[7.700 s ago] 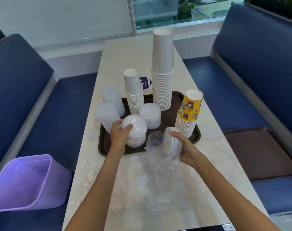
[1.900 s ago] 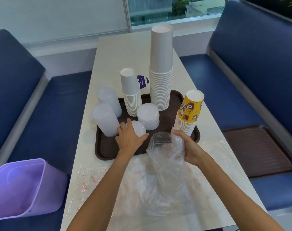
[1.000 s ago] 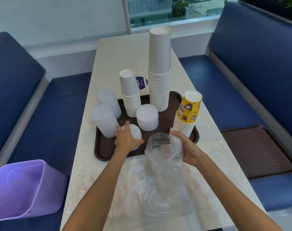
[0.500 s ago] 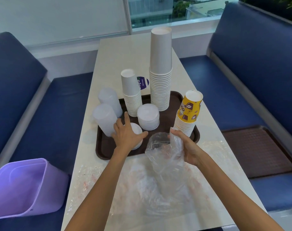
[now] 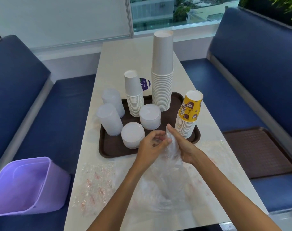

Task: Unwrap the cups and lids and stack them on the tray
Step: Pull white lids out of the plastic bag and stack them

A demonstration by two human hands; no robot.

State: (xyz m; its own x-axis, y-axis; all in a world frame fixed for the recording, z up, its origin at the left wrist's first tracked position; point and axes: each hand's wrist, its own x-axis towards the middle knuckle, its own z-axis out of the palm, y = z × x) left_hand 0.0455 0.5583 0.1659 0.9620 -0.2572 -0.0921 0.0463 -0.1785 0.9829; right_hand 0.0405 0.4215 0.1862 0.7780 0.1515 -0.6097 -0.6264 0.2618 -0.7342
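A brown tray (image 5: 108,151) carries a tall white cup stack (image 5: 162,72), a shorter white cup stack (image 5: 133,94), a yellow printed cup stack (image 5: 189,114), two white lid stacks (image 5: 150,116) (image 5: 132,135) and two clear cup stacks (image 5: 110,120) (image 5: 112,101). Just in front of the tray, both hands meet at the mouth of a clear plastic wrapper (image 5: 170,162). My left hand (image 5: 150,145) curls its fingers on the wrapper's top edge. My right hand (image 5: 182,144) holds the other side against its palm. I cannot see anything inside the wrapper.
Flattened clear wrappers (image 5: 95,182) lie on the near part of the white table (image 5: 118,52). A purple bin (image 5: 25,185) sits on the left bench. A second brown tray (image 5: 258,150) lies on the right bench. Blue seats flank the table.
My left hand has let go of the near lid stack and moved right to the wrapper's mouth. The wrapper now hangs flatter between both hands. The right hand stayed put.
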